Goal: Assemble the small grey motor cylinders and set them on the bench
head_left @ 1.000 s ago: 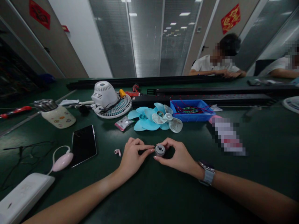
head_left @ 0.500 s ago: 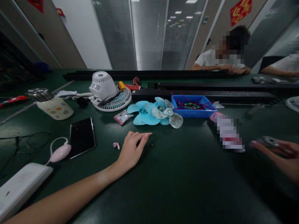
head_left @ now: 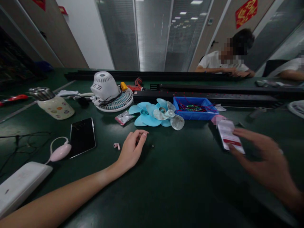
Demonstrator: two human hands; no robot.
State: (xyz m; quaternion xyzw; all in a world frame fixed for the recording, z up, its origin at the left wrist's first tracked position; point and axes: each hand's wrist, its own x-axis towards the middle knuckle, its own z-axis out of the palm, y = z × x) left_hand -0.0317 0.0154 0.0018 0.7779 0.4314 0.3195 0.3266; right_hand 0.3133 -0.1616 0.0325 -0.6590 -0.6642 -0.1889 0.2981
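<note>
My left hand (head_left: pixel 133 147) rests on the dark green tabletop, fingers loosely bent, with nothing seen in it. A pink earbud (head_left: pixel 117 146) lies just left of its wrist, and a tiny ring-like piece (head_left: pixel 153 146) lies to its right. My right hand (head_left: pixel 263 158), slightly blurred, reaches in from the right with thumb and forefinger apart. Its fingertips are over a phone (head_left: pixel 229 134) with a lit screen; whether they touch it I cannot tell. Light blue fan blades (head_left: pixel 149 115) and a cloudy clear fan blade (head_left: pixel 177 122) lie beyond my left hand.
A blue bin (head_left: pixel 197 117) holds wires. A fan body (head_left: pixel 104 87) sits on its grille. On the left are a bottle (head_left: pixel 57 108), a dark-screened phone (head_left: pixel 83 137) and a white device (head_left: pixel 26 177). Black rails (head_left: pixel 213 93) run across the back; a person (head_left: pixel 225 63) sits beyond.
My right hand has moved left to the lit phone; the small dark object with a round metal part is no longer seen in it. My left fingers have curled in a little.
</note>
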